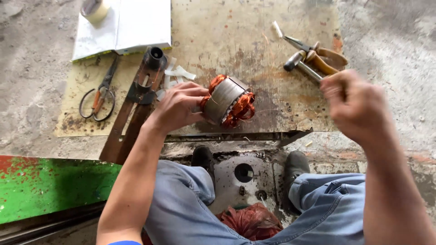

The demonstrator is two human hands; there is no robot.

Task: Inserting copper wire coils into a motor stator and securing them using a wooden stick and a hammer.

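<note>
Copper-wound motor core (227,100) sits gripped in the left hand (175,106) above a stained board (272,90); the right hand (356,104) is closed around a hammer (302,66), beside pliers (318,50).

I see soft, even daylight with only faint shadows and no glare. My right hand (356,106) smears with motion blur; the copper-wound stator (227,100) stays sharp. Edges bend slightly from the wide lens.
</note>
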